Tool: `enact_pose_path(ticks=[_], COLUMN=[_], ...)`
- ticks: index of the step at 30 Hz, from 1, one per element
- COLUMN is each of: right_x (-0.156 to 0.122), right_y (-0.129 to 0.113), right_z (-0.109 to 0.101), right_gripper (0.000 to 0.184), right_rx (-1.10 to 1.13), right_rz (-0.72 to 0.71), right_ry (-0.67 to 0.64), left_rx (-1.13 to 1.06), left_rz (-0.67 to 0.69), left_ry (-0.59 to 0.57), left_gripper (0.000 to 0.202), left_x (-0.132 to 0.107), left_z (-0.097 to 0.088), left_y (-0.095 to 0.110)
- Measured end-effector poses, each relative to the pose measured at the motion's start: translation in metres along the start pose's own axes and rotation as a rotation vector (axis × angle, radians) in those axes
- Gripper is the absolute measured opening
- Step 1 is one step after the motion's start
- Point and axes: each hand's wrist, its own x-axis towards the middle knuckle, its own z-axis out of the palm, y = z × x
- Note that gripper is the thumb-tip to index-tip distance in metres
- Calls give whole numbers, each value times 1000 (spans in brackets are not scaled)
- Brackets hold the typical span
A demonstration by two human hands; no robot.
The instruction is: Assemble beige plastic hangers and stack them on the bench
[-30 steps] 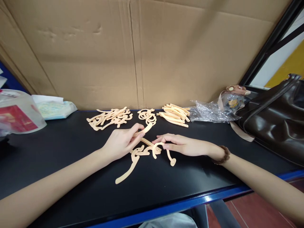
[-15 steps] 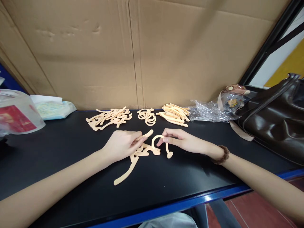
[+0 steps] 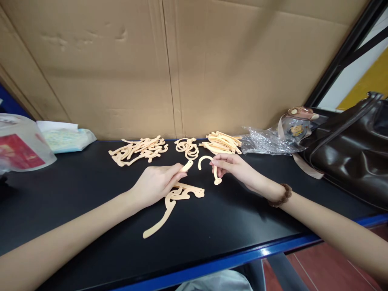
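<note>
Hook: pale curved wooden hook, held above the black tabletop, pinched by the right hand.
Left hand: pinching a pale wooden strip.
Risk: the thin hook could snap if it is forced against the strip.

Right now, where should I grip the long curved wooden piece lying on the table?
Probably its narrow tail, pinched across the edges from the near side: it lies flat and bare on the table, while its scrolled end sits beside the left hand.
</note>
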Motion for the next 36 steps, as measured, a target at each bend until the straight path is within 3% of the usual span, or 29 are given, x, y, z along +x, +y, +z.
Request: enact_pose_path(ticks=[14,18,24,30,36], right_x=[1,-1,0,0,1], right_y=[5,3,4,3,8], right_z=[-1,0,-1,0,-2], right_gripper=[28,25,24,24,24], right_rx=[80,91,83,69,91], right_rz=[17,26,40,39,26], right_ry=[3,-6,-16,-3,-7], left_rx=[-40,-45,-107,-73,-81], left_rz=[7,81,135,205,157], left_ry=[23,93,91,172,147], left_gripper=[14,23,34,32,26], left_x=[-2,-3,-4,-3,-2], left_z=[-3,0,-3,-5,-6], left_y=[2,-2,0,5,4])
